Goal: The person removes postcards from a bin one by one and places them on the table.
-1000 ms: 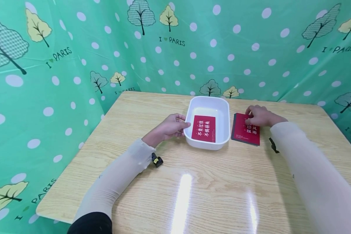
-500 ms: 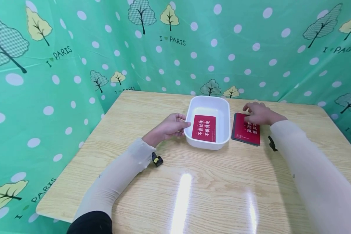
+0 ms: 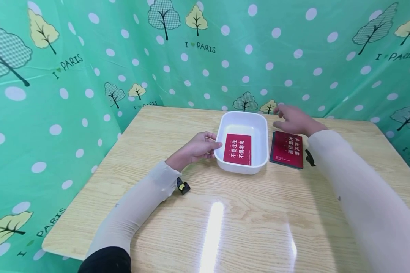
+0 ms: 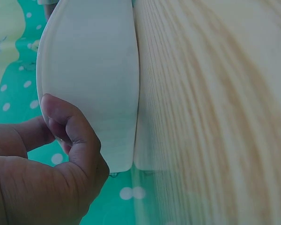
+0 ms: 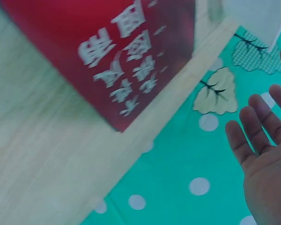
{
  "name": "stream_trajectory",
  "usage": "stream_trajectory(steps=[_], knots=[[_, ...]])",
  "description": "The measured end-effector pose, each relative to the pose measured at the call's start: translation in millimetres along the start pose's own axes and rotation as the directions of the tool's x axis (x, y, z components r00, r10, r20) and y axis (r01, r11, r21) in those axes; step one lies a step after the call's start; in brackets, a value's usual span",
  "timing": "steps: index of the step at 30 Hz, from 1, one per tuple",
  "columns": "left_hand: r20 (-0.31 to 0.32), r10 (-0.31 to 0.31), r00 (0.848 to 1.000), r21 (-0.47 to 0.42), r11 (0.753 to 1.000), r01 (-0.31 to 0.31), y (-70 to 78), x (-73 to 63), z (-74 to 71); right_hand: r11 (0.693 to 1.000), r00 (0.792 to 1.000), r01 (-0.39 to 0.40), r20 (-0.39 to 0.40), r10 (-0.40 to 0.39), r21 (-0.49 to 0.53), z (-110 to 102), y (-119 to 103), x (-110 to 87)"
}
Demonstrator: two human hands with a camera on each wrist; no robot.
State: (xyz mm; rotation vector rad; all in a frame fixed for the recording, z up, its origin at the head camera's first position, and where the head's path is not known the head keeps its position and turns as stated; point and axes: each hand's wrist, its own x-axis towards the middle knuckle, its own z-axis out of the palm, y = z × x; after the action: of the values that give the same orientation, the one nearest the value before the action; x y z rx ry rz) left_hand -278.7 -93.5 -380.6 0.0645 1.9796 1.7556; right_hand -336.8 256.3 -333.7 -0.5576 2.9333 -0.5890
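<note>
A white plastic tub (image 3: pixel 260 140) stands on the table, and my left hand (image 3: pixel 201 147) pinches its left rim, thumb on the inner side and fingers outside. In the left wrist view the fingers (image 4: pixel 79 133) curl at the tub wall (image 4: pixel 96 70). Inside the tub lies a red booklet (image 3: pixel 237 149) with white Chinese characters. To the tub's right is a small stack of red booklets (image 3: pixel 283 149), its top cover facing up. My right hand (image 3: pixel 295 119) hovers beyond the stack's far edge, holding nothing, with its fingers (image 5: pixel 253 129) extended and spread in the right wrist view.
Both things stand toward the far side of a light wooden table (image 3: pixel 253 216). Behind and to the left hangs a green dotted curtain (image 3: pixel 198 87) printed with trees. Black wrist straps (image 3: pixel 183 186) show below the sleeves.
My right hand has lifted off the booklet stack and moved away toward the back and slightly left, uncovering the top cover. The left hand and tub have stayed in place.
</note>
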Motion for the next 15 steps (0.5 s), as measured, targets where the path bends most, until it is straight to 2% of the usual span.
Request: stream_trajectory(steps=[15], knots=[[0.007, -0.002, 1.000, 0.001, 1.000, 0.002, 0.2, 0.1, -0.9, 0.998, 0.998, 0.059, 0.020, -0.058, -0.036, 3, -40, 20.8]])
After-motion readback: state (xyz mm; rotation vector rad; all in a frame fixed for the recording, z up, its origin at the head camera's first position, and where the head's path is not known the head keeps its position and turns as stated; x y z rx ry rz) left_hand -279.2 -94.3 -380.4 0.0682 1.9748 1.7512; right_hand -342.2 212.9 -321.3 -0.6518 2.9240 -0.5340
